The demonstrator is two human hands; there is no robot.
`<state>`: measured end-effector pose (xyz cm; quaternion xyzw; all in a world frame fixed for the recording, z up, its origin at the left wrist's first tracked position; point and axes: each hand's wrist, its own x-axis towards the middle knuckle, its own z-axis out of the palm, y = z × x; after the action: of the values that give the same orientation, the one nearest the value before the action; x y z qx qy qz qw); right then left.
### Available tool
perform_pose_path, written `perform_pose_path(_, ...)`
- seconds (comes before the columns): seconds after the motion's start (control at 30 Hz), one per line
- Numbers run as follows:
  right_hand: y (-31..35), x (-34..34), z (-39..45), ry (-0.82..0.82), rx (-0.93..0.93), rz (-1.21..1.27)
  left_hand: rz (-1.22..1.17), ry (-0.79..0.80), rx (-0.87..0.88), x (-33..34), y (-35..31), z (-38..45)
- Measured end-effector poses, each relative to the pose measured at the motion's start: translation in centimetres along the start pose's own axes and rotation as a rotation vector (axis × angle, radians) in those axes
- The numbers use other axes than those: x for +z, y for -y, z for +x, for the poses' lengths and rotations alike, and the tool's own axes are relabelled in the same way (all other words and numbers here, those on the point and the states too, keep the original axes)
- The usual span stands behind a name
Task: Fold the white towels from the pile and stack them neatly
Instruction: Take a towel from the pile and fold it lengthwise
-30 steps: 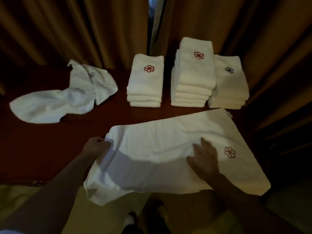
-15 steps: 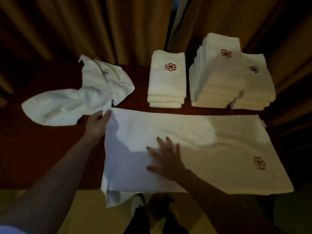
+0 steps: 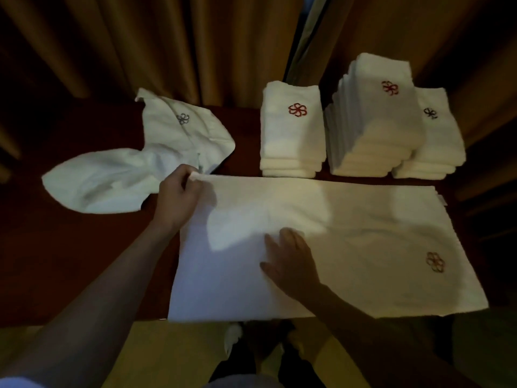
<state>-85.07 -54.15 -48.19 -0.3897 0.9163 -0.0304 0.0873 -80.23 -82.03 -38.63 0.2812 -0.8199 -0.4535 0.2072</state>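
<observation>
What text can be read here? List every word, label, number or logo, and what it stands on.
No words or numbers can be read anywhere.
Spread towel: red flower emblem, no letters; a small tag at its far right corner, too small to read.
Left stack and middle stack: red flower emblems only.
Right stack and loose towel: dark flower emblems only.

The spread towel [image 3: 349, 247] lies under the right hand's fingers [image 3: 275, 242], three folded stacks [image 3: 292, 135] beyond them, the unfolded pile [image 3: 126, 175] left of the left hand's fingers [image 3: 181, 177].
</observation>
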Motion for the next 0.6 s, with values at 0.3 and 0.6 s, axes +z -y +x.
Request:
perform_pose_path(0.3, -1.0, -0.4, 1.7, -0.126, -0.09, 0.149, 0.341, 0.502, 0.282, -1.2, 4.2, -9.1)
perform_pose_path(0.6, -12.8, -1.3, -5.4, -0.207, 0.22, -0.006, 1.147, 0.609, -0.074, 2.6, 0.6, -10.4)
